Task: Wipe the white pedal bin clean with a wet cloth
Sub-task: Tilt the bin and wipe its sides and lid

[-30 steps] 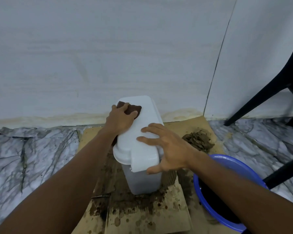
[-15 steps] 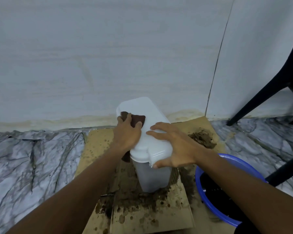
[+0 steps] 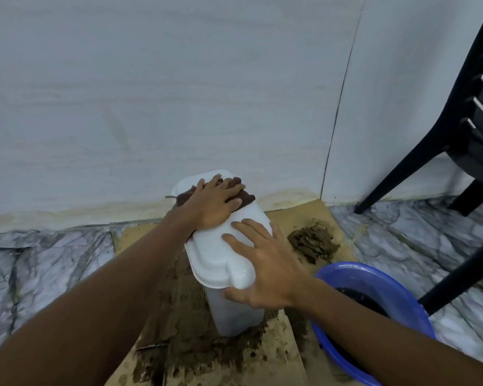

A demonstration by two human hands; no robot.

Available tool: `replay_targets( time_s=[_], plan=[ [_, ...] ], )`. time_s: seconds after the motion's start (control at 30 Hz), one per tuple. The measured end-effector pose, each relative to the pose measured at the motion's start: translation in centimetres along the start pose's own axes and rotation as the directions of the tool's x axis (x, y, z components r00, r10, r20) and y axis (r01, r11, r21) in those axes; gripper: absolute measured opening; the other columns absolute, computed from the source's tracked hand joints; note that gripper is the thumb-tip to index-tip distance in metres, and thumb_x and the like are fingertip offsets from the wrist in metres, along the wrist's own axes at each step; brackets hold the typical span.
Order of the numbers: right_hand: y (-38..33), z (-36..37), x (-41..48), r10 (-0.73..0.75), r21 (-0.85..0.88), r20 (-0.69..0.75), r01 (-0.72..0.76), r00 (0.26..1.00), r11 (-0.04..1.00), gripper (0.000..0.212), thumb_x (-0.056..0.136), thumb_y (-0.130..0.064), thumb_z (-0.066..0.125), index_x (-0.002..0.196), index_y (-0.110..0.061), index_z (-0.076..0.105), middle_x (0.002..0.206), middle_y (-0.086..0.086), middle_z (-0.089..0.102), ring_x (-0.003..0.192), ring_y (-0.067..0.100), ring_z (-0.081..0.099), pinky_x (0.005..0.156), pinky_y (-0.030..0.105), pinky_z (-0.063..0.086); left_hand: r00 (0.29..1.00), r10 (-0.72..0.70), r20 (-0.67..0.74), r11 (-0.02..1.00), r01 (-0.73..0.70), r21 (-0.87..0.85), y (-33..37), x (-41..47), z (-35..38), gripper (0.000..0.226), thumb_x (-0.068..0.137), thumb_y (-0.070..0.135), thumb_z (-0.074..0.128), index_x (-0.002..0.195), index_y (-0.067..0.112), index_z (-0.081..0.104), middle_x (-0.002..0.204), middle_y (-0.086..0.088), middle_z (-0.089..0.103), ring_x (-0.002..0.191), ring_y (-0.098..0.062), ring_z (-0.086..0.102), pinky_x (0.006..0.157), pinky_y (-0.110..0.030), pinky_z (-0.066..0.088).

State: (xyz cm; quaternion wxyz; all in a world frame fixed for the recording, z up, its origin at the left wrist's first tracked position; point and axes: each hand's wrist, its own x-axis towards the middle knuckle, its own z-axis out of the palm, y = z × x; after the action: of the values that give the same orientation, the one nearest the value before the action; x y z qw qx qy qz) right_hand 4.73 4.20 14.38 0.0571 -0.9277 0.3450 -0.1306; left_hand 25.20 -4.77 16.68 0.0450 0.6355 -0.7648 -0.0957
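On cardboard [image 3: 304, 215] by basin [image 3: 402, 291], flat left hand [image 3: 215, 204] presses cloth [image 3: 246, 198]; right hand [image 3: 271, 268] grips bin [image 3: 215, 254].

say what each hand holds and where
Left hand presses the brown cloth flat on the far end of the lid; right hand clasps the white pedal bin by the lid's near corner.
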Motion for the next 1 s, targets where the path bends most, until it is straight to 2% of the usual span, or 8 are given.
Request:
replay_targets(
  time_s=[0.1, 0.17, 0.23, 0.33, 0.5, 0.6, 0.8, 1.0],
  plan=[
    [0.5, 0.2, 0.1, -0.027, -0.002, -0.031, 0.027, 0.999, 1.000, 0.093, 0.075, -0.077, 0.060, 0.151, -0.030, 0.035, 0.161, -0.001, 0.027, 0.151, 0.021, 0.018, 0.118, 0.061, 0.017, 0.997, 0.071, 0.006, 0.997, -0.071, 0.015, 0.0, 1.9, -0.2, 0.048, 0.110, 0.045, 0.025, 0.155, 0.035, 0.036, 0.169, 0.004, 0.020, 0.158, -0.025, 0.002, 0.124, -0.057, 0.002],
    [1.0, 0.3, 0.1, -0.049, 0.006, -0.064, 0.049, 0.997, 0.999, 0.089, 0.075, -0.073, 0.063, 0.148, -0.028, 0.040, 0.158, 0.000, 0.033, 0.149, 0.022, 0.024, 0.116, 0.060, 0.022, 0.994, 0.104, -0.015, 0.995, -0.104, 0.012, -0.2, 2.4, -0.3, 0.045, 0.109, 0.044, 0.027, 0.148, 0.032, 0.046, 0.160, 0.005, 0.037, 0.153, -0.025, 0.019, 0.122, -0.055, 0.013],
    [1.4, 0.1, 0.2, -0.072, -0.003, -0.075, 0.072, 0.995, 0.997, 0.086, 0.075, -0.070, 0.064, 0.148, -0.029, 0.042, 0.157, 0.000, 0.035, 0.148, 0.022, 0.026, 0.116, 0.058, 0.024, 0.994, 0.101, -0.034, 0.995, -0.101, 0.016, -0.6, 2.6, -0.6, 0.043, 0.108, 0.045, 0.027, 0.140, 0.032, 0.052, 0.144, 0.006, 0.050, 0.138, -0.023, 0.037, 0.116, -0.052, 0.024],
    [2.5, -0.5, 0.2, -0.108, 0.009, -0.061, 0.109, 0.992, 0.994, 0.082, 0.076, -0.063, 0.066, 0.148, -0.031, 0.042, 0.158, -0.001, 0.035, 0.149, 0.021, 0.026, 0.117, 0.055, 0.025, 0.999, 0.038, 0.004, 0.999, -0.038, 0.032, -1.4, 2.3, -1.0, 0.055, 0.100, 0.054, 0.017, 0.136, 0.032, 0.053, 0.132, 0.006, 0.054, 0.127, -0.023, 0.043, 0.114, -0.049, 0.028],
    [6.3, -2.5, 0.2, -0.060, 0.065, 0.035, 0.058, 0.998, 0.996, 0.078, 0.081, -0.055, 0.068, 0.150, -0.042, 0.035, 0.163, -0.011, 0.024, 0.153, 0.013, 0.013, 0.123, 0.055, 0.015, 0.991, -0.122, -0.051, 0.992, 0.121, -0.028, -3.2, 1.2, -1.0, 0.054, 0.104, 0.054, 0.024, 0.151, 0.032, 0.040, 0.148, 0.002, 0.046, 0.139, -0.031, 0.033, 0.115, -0.045, 0.026],
    [7.0, -2.9, 0.2, -0.011, 0.157, 0.040, 0.004, 0.999, 0.988, 0.077, 0.080, -0.048, 0.070, 0.149, -0.043, 0.038, 0.163, -0.013, 0.024, 0.153, 0.010, 0.009, 0.124, 0.053, 0.011, 0.989, -0.131, -0.073, 0.991, 0.129, -0.030, -3.4, -0.2, -0.6, 0.055, 0.107, 0.051, 0.026, 0.158, 0.030, 0.032, 0.164, 0.001, 0.032, 0.148, -0.028, 0.026, 0.119, -0.044, 0.018],
    [3.8, -1.3, 1.5, -0.003, 0.074, -0.006, 0.004, 1.000, 0.997, 0.088, 0.078, -0.079, 0.051, 0.153, -0.036, 0.032, 0.165, -0.005, 0.022, 0.154, 0.013, 0.007, 0.124, 0.056, 0.002, 0.986, -0.102, -0.134, 0.993, 0.094, -0.065, -2.0, -4.8, 0.9, 0.060, 0.108, 0.054, 0.025, 0.162, 0.030, 0.023, 0.172, 0.004, 0.012, 0.158, -0.022, 0.005, 0.127, -0.044, 0.002],
    [2.0, 0.3, 2.5, -0.027, -0.010, -0.021, 0.027, 0.999, 1.000, 0.091, 0.080, -0.078, 0.048, 0.155, -0.031, 0.026, 0.166, 0.003, 0.016, 0.155, 0.022, 0.005, 0.121, 0.062, -0.002, 0.992, -0.051, -0.116, 0.998, 0.045, -0.046, -2.0, -5.4, 1.3, 0.061, 0.105, 0.059, 0.020, 0.162, 0.035, 0.022, 0.171, 0.008, 0.011, 0.159, -0.019, 0.002, 0.127, -0.044, 0.000]
  ],
)
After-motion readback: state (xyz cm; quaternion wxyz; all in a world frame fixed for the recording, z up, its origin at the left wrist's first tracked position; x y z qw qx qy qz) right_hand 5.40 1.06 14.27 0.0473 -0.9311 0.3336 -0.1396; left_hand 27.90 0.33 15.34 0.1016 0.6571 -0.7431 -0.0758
